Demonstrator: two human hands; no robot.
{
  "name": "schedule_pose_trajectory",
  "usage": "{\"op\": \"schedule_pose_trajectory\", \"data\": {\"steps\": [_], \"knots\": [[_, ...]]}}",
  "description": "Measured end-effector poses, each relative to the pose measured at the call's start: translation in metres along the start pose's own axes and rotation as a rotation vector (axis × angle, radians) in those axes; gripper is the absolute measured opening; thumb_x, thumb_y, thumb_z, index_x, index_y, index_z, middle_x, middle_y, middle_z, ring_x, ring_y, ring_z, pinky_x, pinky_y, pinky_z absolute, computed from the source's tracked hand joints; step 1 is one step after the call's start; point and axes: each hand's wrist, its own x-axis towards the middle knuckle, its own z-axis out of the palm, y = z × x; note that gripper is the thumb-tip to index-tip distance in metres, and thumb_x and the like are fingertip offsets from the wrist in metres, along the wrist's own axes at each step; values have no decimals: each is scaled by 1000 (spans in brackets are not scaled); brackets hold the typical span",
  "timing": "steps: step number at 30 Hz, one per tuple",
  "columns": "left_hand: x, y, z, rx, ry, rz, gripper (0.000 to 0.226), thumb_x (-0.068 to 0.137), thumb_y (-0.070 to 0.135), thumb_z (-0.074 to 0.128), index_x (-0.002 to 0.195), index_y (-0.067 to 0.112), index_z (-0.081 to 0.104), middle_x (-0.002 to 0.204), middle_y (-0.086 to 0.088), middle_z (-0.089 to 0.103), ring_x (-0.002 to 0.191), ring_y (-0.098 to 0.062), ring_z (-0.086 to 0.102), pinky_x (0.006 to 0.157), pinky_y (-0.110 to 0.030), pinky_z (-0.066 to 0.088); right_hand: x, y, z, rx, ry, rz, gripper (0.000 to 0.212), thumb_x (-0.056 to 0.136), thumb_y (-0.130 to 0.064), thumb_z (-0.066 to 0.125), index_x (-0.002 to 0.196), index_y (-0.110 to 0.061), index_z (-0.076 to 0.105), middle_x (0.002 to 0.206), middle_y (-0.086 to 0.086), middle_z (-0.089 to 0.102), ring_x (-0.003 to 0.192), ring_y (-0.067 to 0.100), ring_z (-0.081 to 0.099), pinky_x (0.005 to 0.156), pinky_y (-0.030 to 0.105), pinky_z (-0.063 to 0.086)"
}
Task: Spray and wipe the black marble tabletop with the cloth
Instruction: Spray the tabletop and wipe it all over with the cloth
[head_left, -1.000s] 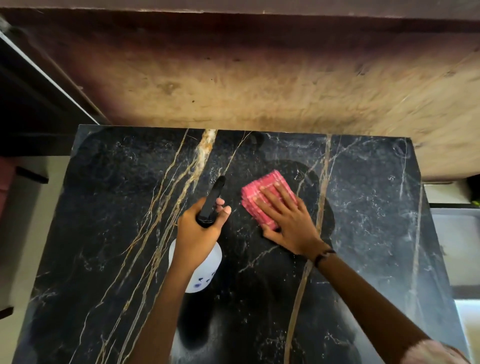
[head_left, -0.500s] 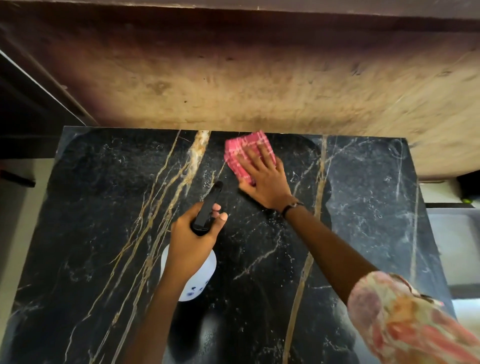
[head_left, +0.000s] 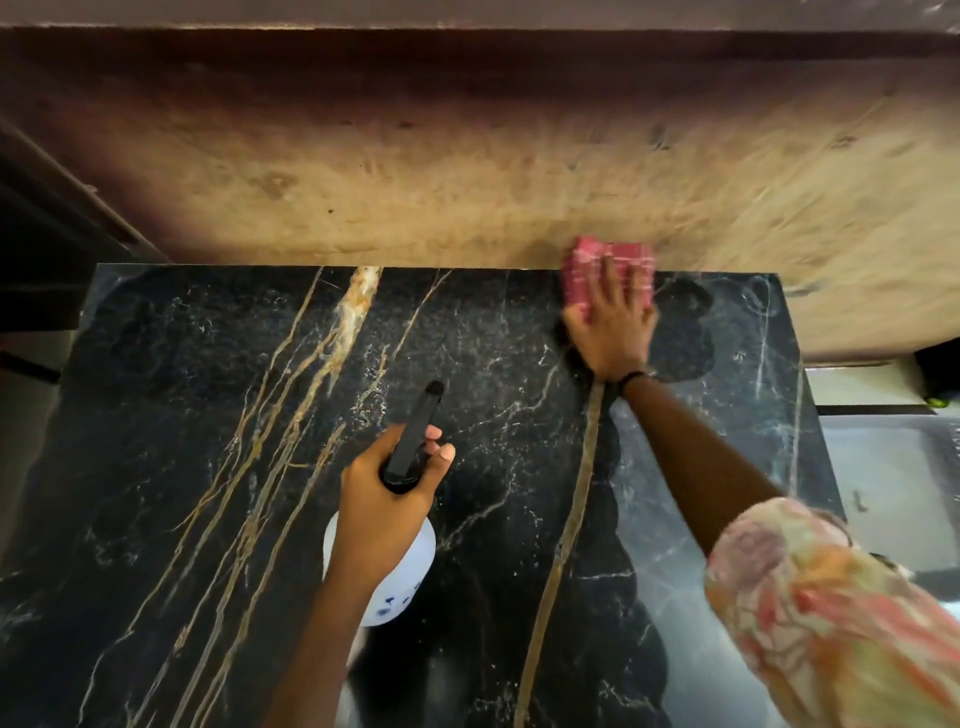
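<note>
The black marble tabletop (head_left: 218, 395) with gold and white veins fills the lower part of the view. My right hand (head_left: 613, 327) presses flat on a folded pink cloth (head_left: 582, 270) at the table's far edge, right of centre; the cloth overhangs the edge slightly. My left hand (head_left: 384, 509) grips the neck of a white spray bottle (head_left: 410, 566) with a black nozzle (head_left: 415, 431) held above the table's middle, nozzle pointing away from me.
Beyond the far edge lies a worn tan floor (head_left: 415, 182). A dark cabinet side (head_left: 47, 234) stands at the left. A pale surface (head_left: 893, 467) lies past the table's right edge. My patterned sleeve (head_left: 831, 613) covers the near right corner.
My right hand has slid the cloth from the table's middle up to the far edge and then rightward along it. The left hand and bottle have stayed nearly in place.
</note>
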Motion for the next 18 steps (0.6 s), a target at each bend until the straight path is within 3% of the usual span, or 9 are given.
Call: {"op": "schedule_pose_trajectory", "data": {"steps": [2, 5, 7, 10, 13, 15, 18], "knots": [[-4, 3, 14, 0, 5, -1, 13, 79, 19, 73, 86, 30, 68, 87, 2, 72, 84, -1, 66, 73, -4, 47, -26, -10, 9, -49, -4, -194, 70, 92, -53, 42, 151, -31, 12, 162, 1, 4, 148, 29, -1, 112, 59, 13], [-8, 9, 34, -6, 7, 2, 14, 79, 18, 72, 86, 30, 68, 86, 0, 73, 84, -1, 67, 75, -5, 48, -68, 28, 9, -111, -5, -372, 69, 86, -57, 35, 149, -34, 22, 160, -2, 17, 148, 26, 9, 110, 54, 25], [-10, 11, 45, -2, 10, 7, 13, 80, 18, 72, 86, 29, 68, 85, 1, 73, 84, -2, 67, 75, -5, 48, -82, 77, 0, -104, 1, -332, 70, 84, -59, 32, 148, -33, 22, 159, -2, 16, 147, 26, 9, 108, 54, 27], [-18, 16, 66, -5, 9, 6, 13, 80, 20, 72, 86, 30, 69, 83, 5, 72, 84, -4, 67, 72, -4, 47, -74, 152, -24, -52, -6, -80, 76, 80, -64, 24, 149, -34, 13, 160, -2, 8, 147, 28, 3, 109, 61, 22], [-26, 18, 82, -20, 24, 1, 13, 79, 21, 73, 86, 32, 69, 84, 5, 73, 85, -7, 68, 77, -10, 51, -27, 170, -38, 0, 11, 126, 80, 78, -67, 20, 151, -33, 12, 162, 0, 5, 148, 31, 0, 111, 66, 15], [-30, 18, 91, -21, 34, -1, 14, 79, 20, 72, 86, 32, 69, 85, 1, 73, 86, -9, 69, 79, -14, 52, -1, 148, -37, 15, -2, 133, 79, 81, -66, 23, 151, -32, 7, 162, 1, 0, 148, 31, -4, 111, 68, 10], [-36, 20, 103, 1, 45, -12, 14, 79, 21, 73, 84, 33, 69, 86, 3, 73, 85, -6, 68, 73, -7, 49, -2, 111, -21, -61, -14, -16, 77, 89, -65, 34, 151, -31, 5, 162, 2, -2, 147, 31, -4, 110, 65, 5]]}}
